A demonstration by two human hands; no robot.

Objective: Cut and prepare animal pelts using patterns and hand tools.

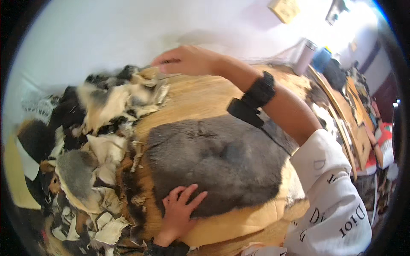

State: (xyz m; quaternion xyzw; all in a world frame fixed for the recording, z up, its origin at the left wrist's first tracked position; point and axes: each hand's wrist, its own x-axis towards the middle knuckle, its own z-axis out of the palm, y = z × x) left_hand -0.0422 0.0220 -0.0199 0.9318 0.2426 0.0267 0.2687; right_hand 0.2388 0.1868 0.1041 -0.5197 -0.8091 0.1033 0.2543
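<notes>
A dark grey fur piece (222, 158), roughly rectangular, lies flat on the wooden table over a yellowish sheet (239, 226). At its near left corner my left hand (181, 211) rests with spread fingers on the fur. My right hand (188, 59) is stretched across to the far side, above the table and beside the heap of fur scraps (109, 149); its fingers point left, apart from the thumb, with nothing clearly held. Close to those fingertips is a tan scrap (147, 76). Another pale scrap (87, 98) on the heap is smeared by motion.
Black, white and grey scraps pile along the left side. A white wall (106, 34) bounds the far side. At the far right stand a pink bottle (305, 57) and a blue container (321, 59). Beyond wooden boards (350, 128), another person's arm (376, 145) shows.
</notes>
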